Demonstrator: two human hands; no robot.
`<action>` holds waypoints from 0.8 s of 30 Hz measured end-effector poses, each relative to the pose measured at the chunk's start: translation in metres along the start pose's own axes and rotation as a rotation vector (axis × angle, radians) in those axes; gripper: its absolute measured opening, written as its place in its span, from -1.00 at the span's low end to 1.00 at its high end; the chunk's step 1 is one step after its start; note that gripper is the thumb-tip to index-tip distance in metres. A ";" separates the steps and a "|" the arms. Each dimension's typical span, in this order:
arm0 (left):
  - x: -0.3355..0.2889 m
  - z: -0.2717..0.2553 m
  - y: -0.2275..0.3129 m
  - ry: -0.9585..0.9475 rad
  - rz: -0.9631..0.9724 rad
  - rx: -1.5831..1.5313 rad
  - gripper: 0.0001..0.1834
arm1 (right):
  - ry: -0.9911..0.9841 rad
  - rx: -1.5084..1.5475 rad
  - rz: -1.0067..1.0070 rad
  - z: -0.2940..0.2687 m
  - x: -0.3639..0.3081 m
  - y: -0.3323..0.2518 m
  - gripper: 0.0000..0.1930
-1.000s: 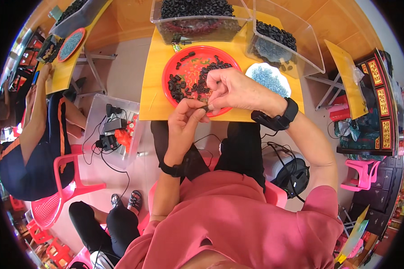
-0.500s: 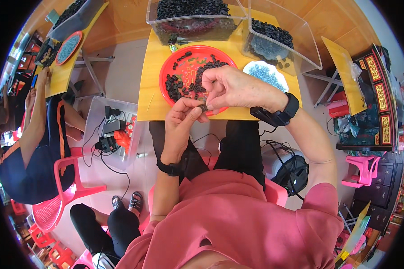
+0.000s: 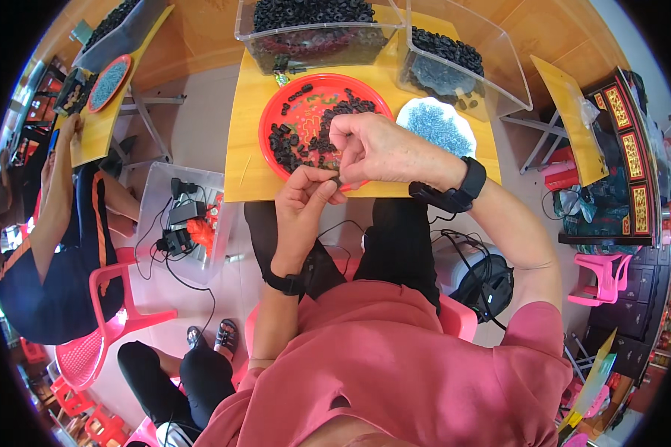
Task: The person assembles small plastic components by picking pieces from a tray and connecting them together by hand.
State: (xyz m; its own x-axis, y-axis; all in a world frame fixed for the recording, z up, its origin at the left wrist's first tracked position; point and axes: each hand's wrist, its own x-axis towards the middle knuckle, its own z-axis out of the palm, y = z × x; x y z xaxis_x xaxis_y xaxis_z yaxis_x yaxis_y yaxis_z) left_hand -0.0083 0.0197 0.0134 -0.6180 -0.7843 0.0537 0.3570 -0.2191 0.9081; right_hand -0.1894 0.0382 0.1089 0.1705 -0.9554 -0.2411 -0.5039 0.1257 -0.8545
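My left hand (image 3: 303, 197) is closed in a pinch on a small dark part (image 3: 337, 179) at the table's front edge. Fingers of my right hand (image 3: 380, 149) pinch together right beside it, above the near rim of a red round tray (image 3: 265, 123). What sits between the right fingertips is too small and covered to make out. Small black ring-shaped parts (image 3: 287, 145) lie scattered in the tray, some of them hidden behind my right hand. Right of the tray, a white scalloped plate (image 3: 466, 135) holds many tiny bluish-grey pieces (image 3: 434, 123).
Two clear plastic bins (image 3: 317, 45), (image 3: 499, 89) of black parts stand at the table's back. A clear box (image 3: 220, 223) with cables and adapters is on the floor at left. Another person (image 3: 60, 238) sits at a yellow table (image 3: 93, 141). A pink stool (image 3: 600, 279) stands at right.
Both hands stay pinched together at the tray's near edge, with only slight finger movement. The whole view has shifted slightly.
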 end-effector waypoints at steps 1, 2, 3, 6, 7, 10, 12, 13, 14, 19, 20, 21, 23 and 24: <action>0.000 0.002 -0.002 0.013 0.001 -0.003 -0.88 | 0.022 -0.007 -0.001 0.002 0.000 0.003 -0.72; 0.000 0.003 -0.004 0.026 0.003 -0.006 -0.89 | 0.043 -0.013 -0.002 0.004 0.001 0.005 -0.71; 0.000 0.004 -0.006 0.022 0.000 -0.006 -0.89 | 0.046 -0.012 0.000 0.006 0.001 0.006 -0.71; 0.001 0.002 -0.013 0.053 0.008 0.012 -0.90 | 0.136 -0.102 -0.012 0.014 0.005 0.008 -0.69; 0.002 0.001 -0.016 0.064 0.011 0.022 -0.90 | 0.162 -0.163 -0.048 0.018 0.006 0.008 -0.68; 0.002 0.000 -0.018 0.097 0.014 0.032 -0.90 | 0.197 -0.242 -0.117 0.020 0.008 0.009 -0.68; 0.002 0.000 -0.019 0.123 0.016 0.032 -0.90 | 0.242 -0.156 -0.123 0.022 0.007 0.005 -0.76; 0.003 0.002 -0.019 0.155 0.025 0.001 -0.91 | 0.243 -0.155 -0.124 0.026 0.005 0.006 -0.76; 0.004 0.004 -0.019 0.186 0.034 -0.031 -0.91 | 0.360 -0.252 -0.192 0.034 0.003 0.008 -0.79; 0.002 -0.001 -0.030 0.243 -0.024 -0.095 -0.91 | 0.539 -0.428 -0.301 0.073 -0.008 0.012 -0.85; 0.002 -0.002 -0.030 0.257 -0.038 -0.102 -0.91 | 0.562 -0.460 -0.288 0.078 -0.009 0.014 -0.84; 0.002 -0.002 -0.030 0.256 -0.037 -0.102 -0.91 | 0.563 -0.461 -0.289 0.080 -0.010 0.015 -0.84; 0.001 0.000 -0.029 0.289 -0.142 -0.148 -0.90 | 0.611 -0.576 -0.313 0.081 -0.012 0.015 -0.82; 0.001 -0.001 -0.031 0.284 -0.138 -0.151 -0.90 | 0.615 -0.582 -0.313 0.083 -0.012 0.016 -0.82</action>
State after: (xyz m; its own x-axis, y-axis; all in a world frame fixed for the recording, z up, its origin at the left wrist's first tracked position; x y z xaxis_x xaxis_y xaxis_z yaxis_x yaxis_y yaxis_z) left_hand -0.0190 0.0251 -0.0150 -0.4560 -0.8667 -0.2023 0.3959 -0.4011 0.8260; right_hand -0.1293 0.0744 0.0599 -0.0271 -0.9182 0.3952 -0.8877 -0.1597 -0.4318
